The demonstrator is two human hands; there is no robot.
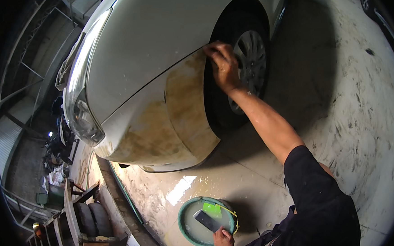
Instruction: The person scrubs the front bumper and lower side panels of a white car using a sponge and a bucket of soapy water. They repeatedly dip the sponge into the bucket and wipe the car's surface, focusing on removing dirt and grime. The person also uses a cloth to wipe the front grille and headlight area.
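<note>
My right hand (223,65) reaches to the upper rear corner of the silver car's front bumper (182,110), beside the wheel arch. Its fingers are bent and blurred at the panel edge; whether they pinch something small cannot be made out. Brown, dull patches cover the bumper corner, below the seam with the fender (152,51). Lower down, my left hand (224,239) grips the near end of a dark, flat rectangular block (207,220) over a green-rimmed bucket (183,233) of cloudy water. A bright green flat piece (211,209) lies by the bucket's far inner side.
Behind my right hand is the front wheel (251,62). The headlight (87,119) is at the car's front corner. Left of the bucket, a raised ledge (130,201) runs past a rack (72,211) holding tires (99,218). The pale floor (361,146) bears dark marks.
</note>
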